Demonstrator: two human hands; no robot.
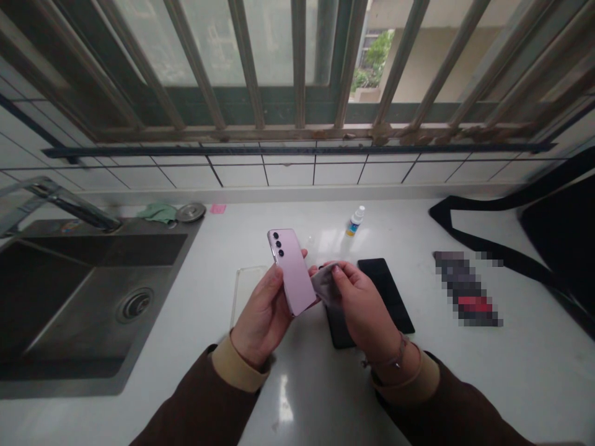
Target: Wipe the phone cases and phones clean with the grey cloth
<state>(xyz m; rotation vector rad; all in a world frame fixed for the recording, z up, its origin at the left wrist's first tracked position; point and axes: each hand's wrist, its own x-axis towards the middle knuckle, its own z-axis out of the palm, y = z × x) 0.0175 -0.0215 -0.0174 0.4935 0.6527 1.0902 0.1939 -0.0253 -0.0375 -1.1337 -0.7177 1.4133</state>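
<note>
My left hand (263, 310) is closed round a pink smartphone (292, 269), held back side up with its three camera lenses at the top. My right hand (362, 306) pinches a small grey cloth (324, 284) against the phone's right edge. Both hands hover over a white counter (488, 371). Under my right hand lies a black phone (388, 291), screen dark. A clear phone case (246, 285) rests on the counter left of my left hand. A small white dropper bottle (356, 221) stands farther back.
A steel sink (69, 297) with a tap (60, 201) fills the left. A green rag (158, 212) and a sink strainer (190, 212) lie behind it. A black strap and bag (548, 229) sit at the right. A barred window runs along the back.
</note>
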